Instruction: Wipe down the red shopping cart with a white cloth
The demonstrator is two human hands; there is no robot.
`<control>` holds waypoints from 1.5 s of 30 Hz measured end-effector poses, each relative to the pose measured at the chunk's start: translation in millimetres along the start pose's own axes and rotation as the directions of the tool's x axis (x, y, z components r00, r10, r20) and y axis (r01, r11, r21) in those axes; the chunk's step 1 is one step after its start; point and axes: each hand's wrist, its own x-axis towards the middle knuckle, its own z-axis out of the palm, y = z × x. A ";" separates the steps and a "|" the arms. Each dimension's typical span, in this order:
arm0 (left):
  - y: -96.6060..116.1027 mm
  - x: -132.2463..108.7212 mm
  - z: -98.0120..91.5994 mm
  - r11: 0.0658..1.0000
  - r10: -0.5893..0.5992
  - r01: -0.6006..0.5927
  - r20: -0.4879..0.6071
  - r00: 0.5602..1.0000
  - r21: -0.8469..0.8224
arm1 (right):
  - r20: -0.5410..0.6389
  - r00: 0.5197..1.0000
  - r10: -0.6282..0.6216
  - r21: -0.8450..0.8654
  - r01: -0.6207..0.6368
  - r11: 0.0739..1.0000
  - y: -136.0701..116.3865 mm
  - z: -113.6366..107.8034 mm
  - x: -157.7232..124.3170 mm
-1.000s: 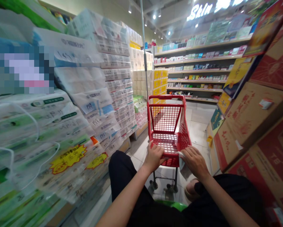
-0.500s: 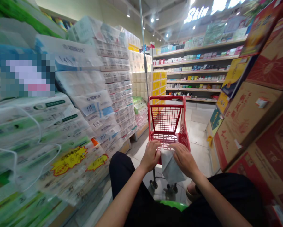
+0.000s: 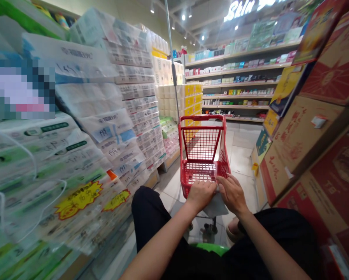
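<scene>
Supermarket shelving (image 3: 238, 97) packed with small boxes and bottles crosses the far end of the aisle, beneath a lit white sign (image 3: 240, 9) and ceiling spotlights. Tall stacks of wrapped tissue packs (image 3: 136, 89) line the left side, some with yellow starburst price tags (image 3: 79, 200) and a white cable trailing over them; farther along stands a stack of paper rolls with yellow sides (image 3: 193, 101). Piled cartons (image 3: 307, 132) hem in the right side, so the strip of pale floor tiles (image 3: 242, 155) between is narrow, and a small red cart (image 3: 203, 160) fills much of it directly ahead of the seated person's dark-trousered knees. A thin metal pole (image 3: 173, 72) rises behind the cart's left side. Half a second ago the hands were apart with a white cloth (image 3: 216, 207) hanging broad between them; now the left hand (image 3: 202, 195) has come across beside the right hand (image 3: 232, 194), and less of the cloth shows. It lies beneath and between the hands at the cart's near edge, its lower part hanging below them. The right hand grips the cloth with its fingers bent; the left fingers curl downward, but whether they close on cloth or cart is hidden.
</scene>
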 end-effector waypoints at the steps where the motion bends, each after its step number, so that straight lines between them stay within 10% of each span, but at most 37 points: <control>1: -3.3 -2.7 -2.8 1.000 0.022 -0.022 -0.012 1.000 0.010 | 0.006 1.000 -0.014 -0.012 0.014 1.000 2.0 -0.1 -0.5; 12: -78.6 -51.5 -37.1 0.989 0.107 -0.105 -0.014 0.994 0.106 | 0.031 0.999 -0.027 0.005 0.027 1.000 -3.4 3.7 -2.5; 24: 14.2 11.2 16.5 0.998 0.021 -0.020 -0.014 1.000 0.062 | -0.053 0.999 0.007 -0.019 -0.008 1.000 0.2 10.1 -4.6; 37: -76.4 -43.1 -22.2 0.985 0.172 -0.172 -0.016 0.985 0.035 | 0.038 0.991 -0.129 -0.072 0.131 0.989 36.6 -2.6 -3.0; 45: -59.8 -31.7 -8.4 0.997 0.065 -0.063 -0.056 0.996 0.033 | 0.051 0.998 -0.043 -0.085 0.047 0.995 32.3 -8.9 15.0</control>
